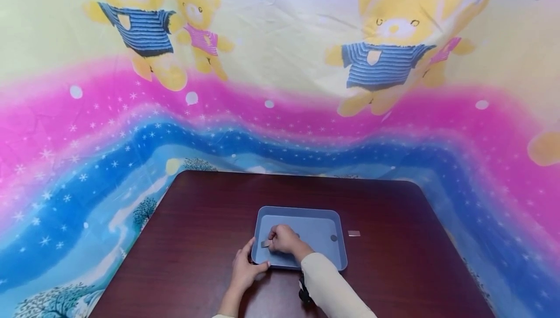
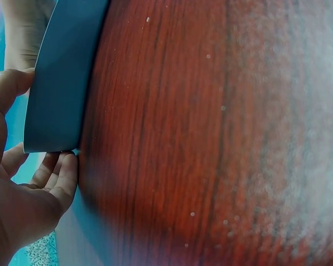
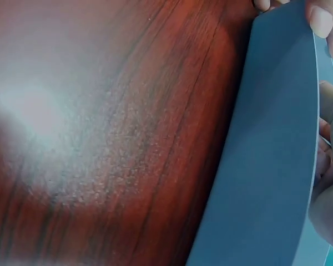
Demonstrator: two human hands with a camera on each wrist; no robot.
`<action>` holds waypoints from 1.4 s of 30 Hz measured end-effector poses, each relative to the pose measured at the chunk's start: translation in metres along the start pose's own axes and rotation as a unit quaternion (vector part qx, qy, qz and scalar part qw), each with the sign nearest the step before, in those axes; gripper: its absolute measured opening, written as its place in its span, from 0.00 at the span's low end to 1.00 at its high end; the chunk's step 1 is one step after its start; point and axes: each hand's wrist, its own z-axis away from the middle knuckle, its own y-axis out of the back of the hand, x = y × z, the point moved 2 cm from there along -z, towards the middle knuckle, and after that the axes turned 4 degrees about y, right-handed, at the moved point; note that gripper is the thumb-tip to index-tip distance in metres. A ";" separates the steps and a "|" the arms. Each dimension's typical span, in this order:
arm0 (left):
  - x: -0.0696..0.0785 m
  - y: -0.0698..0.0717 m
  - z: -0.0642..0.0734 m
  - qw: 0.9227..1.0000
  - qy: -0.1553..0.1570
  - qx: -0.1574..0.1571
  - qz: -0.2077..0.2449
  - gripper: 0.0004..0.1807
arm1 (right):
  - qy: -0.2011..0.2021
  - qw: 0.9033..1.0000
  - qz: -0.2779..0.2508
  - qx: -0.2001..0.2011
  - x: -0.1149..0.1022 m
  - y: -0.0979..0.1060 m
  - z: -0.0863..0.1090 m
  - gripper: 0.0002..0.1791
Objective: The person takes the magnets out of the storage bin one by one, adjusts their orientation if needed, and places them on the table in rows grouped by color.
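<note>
A shallow blue-grey tray (image 1: 315, 212) lies on the table. At its near left corner my left hand (image 1: 246, 270) grips it, thumb on the near rim and fingers along the left side; in the left wrist view the fingers (image 2: 66, 177) touch the tray's end. Inside the tray, toward its left side, my right hand (image 1: 284, 238) pinches a small flat greyish rectangular piece (image 1: 265, 243). The right wrist view shows that hand (image 3: 330, 177) partly hidden behind the tray wall (image 3: 266, 144), the piece out of sight. A small dark round disc (image 1: 334, 238) lies at the tray's right side.
A small shiny rectangular plate (image 1: 354, 233) rests on the dark red-brown wooden table (image 1: 210, 201), just right of the tray. A cloth printed with bears (image 1: 385, 55) hangs behind and around the table. Something black (image 1: 304, 290) is at my right wrist.
</note>
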 end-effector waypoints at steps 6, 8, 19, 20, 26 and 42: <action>-0.001 0.000 0.000 1.000 0.004 0.005 -0.005 0.48 | -0.024 0.999 -0.028 0.010 0.001 -0.001 -0.001 0.09; -0.001 0.000 0.000 1.000 0.002 0.006 -0.009 0.48 | -0.028 0.999 -0.034 0.011 0.000 -0.001 -0.002 0.09; -0.001 0.001 0.000 1.000 0.005 0.001 -0.014 0.49 | -0.031 0.996 -0.085 0.010 0.001 -0.002 -0.001 0.15; -0.001 0.001 -0.001 1.000 0.008 0.001 -0.012 0.48 | -0.028 0.996 -0.082 0.009 0.001 -0.002 0.000 0.16; -0.001 -0.001 -0.002 1.000 0.010 0.002 -0.009 0.48 | 0.020 0.999 -0.028 0.002 -0.002 -0.003 -0.002 0.09; -0.002 -0.001 -0.002 1.000 0.006 -0.005 -0.007 0.49 | 0.057 0.996 -0.058 0.031 -0.008 -0.007 -0.006 0.08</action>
